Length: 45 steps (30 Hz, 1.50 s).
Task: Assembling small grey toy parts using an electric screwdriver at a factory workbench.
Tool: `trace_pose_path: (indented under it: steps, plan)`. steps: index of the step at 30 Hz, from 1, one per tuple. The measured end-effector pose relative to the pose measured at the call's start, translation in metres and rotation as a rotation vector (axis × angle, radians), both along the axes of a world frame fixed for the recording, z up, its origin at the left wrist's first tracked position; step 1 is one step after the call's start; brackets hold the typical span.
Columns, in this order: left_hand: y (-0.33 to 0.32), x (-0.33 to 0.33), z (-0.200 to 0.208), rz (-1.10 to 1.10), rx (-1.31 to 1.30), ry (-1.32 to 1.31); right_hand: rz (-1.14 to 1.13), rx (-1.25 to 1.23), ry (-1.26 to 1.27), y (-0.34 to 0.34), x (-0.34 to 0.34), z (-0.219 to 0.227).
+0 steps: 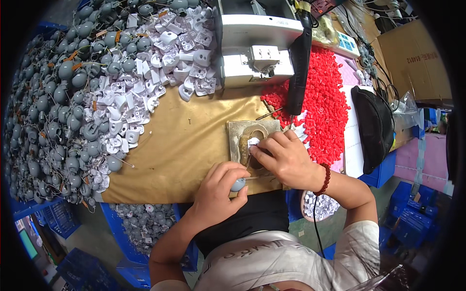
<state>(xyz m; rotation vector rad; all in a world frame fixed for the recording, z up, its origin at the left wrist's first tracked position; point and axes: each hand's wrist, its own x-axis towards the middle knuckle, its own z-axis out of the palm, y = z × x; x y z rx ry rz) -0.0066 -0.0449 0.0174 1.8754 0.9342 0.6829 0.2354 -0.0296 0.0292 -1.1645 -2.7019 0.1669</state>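
My left hand [221,191] is closed around a small round grey plastic part [238,185], just in front of a square metal block [236,129]. Over the block, my right hand [291,162] pinches a small white plastic piece [253,141] between thumb and fingertips, above the oval recess. A thin wire seems to run between the white piece and the grey part. My right fingers partly cover the recess and the piece.
Heaps of grey parts [58,111] and white parts [128,104] lie left on a gold cloth [179,145]. A screw-feeder machine [257,29], a black electric screwdriver [299,72] and a pile of red parts [325,102] stand beyond. A black pouch [371,128] lies right.
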Motion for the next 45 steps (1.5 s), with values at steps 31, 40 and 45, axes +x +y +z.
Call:
trace_pose_path:
  steps: [31, 40, 45]
  plan:
    - [0.004, 0.004, 0.007, -0.028, 0.092, 0.140, -0.012, 0.073, 0.099, -0.001, -0.002, -0.010]
    - [0.002, 0.024, 0.003, 0.092, 0.354, 0.346, 0.122, 0.106, -0.098, 0.000, -0.008, 0.005]
    - [-0.003, 0.035, -0.015, 0.078, 0.572, 0.543, 0.125, 0.048, -0.041, 0.004, 0.000, 0.002]
